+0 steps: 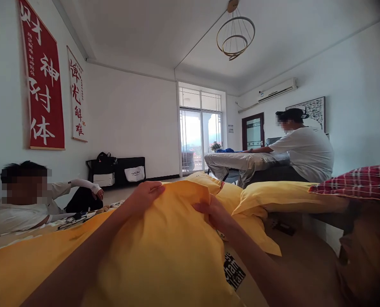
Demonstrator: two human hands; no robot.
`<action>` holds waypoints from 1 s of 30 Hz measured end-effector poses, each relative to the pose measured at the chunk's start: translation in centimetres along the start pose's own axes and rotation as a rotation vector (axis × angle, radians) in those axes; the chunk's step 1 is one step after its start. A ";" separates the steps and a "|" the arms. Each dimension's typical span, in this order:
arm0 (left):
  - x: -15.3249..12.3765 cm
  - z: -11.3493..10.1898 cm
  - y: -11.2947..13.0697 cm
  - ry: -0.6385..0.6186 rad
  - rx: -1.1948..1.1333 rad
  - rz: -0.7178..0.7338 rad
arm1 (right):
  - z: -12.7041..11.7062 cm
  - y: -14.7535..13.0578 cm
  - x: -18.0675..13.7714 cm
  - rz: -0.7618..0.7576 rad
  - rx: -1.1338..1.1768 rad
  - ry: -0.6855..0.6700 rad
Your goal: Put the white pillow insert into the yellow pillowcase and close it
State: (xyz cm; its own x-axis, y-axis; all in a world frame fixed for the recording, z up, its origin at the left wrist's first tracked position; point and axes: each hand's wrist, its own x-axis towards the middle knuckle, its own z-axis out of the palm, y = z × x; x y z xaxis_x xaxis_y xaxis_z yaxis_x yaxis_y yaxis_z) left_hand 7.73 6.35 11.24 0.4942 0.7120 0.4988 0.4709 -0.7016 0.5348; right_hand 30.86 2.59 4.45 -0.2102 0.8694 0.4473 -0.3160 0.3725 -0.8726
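Observation:
A yellow pillowcase [171, 238] fills the lower middle of the head view, raised in front of me with its upper edge level with my hands. At its upper left corner my left hand [148, 195] is closed on the cloth. My right hand [211, 208] pinches the same edge on the right side. Between the two hands the edge is drawn out and slightly folded. The cloth hangs down toward me in soft creases, and whether anything is inside it I cannot tell.
Yellow pillows [273, 196] lie beyond my right hand, with a red plaid cloth [352, 183] over them. A person in white [20, 213] reclines at left. Another person [311, 149] works at a covered table [241, 160]. Yellow fabric [33, 251] spreads across the lower left.

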 end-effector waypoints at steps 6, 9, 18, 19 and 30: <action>-0.3 -0.1 0.0 0.007 0.028 -0.004 | -0.2 -0.2 -0.6 -0.043 0.116 0.058; -1.3 0.5 -0.1 -0.031 0.144 -0.002 | 0.1 -0.4 -0.5 -0.075 0.192 0.125; -4.2 -0.2 0.6 -0.165 0.334 -0.044 | 1.3 -1.3 0.4 -0.090 0.030 0.129; -3.8 -0.4 1.1 -0.158 0.323 -0.016 | 1.5 -1.5 0.4 -0.087 0.002 0.141; 2.4 2.5 5.7 -0.142 -0.221 0.039 | 3.0 -2.7 0.2 -0.153 -0.093 0.282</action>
State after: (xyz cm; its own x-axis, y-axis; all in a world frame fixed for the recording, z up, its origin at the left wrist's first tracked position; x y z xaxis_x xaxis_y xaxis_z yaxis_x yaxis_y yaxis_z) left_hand 13.48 3.97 13.78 0.6140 0.6623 0.4294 0.2862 -0.6938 0.6608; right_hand 28.90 0.78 7.52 0.1015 0.8520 0.5136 -0.2352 0.5222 -0.8197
